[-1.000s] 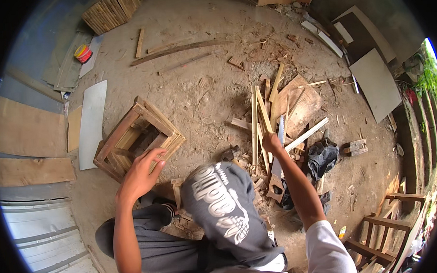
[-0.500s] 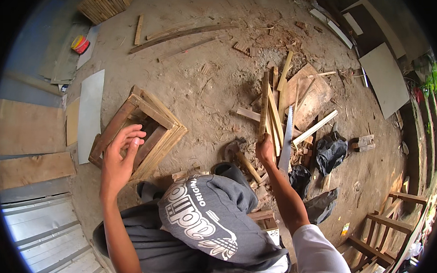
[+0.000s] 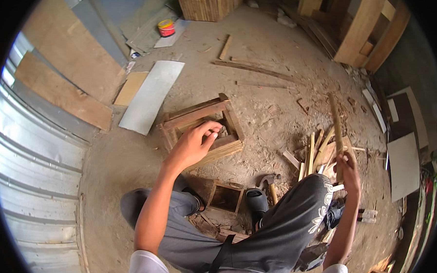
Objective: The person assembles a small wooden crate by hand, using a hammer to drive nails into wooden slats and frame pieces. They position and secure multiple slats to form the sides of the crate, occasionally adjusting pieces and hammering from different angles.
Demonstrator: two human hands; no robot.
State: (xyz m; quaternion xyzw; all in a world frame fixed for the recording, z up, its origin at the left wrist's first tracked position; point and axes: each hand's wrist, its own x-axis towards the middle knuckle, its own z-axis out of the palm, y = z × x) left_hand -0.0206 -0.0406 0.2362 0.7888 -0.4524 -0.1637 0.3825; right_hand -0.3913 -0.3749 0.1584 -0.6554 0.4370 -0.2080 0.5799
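The left hand (image 3: 192,145) rests with curled fingers (image 3: 209,135) on the square wooden frame (image 3: 201,125) lying on the dirt floor (image 3: 270,100). The right hand (image 3: 349,172) grips 1 thin wooden slat (image 3: 336,126), held upright above a pile of slats (image 3: 317,154). A hammer (image 3: 270,183) lies near a smaller wooden box (image 3: 225,197).

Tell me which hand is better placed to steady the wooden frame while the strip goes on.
Left. The left hand is already at the square wooden frame, fingers curled over its near rail. The right hand is occupied gripping a thin wooden strip, held upright over the scrap pile, away from the frame.
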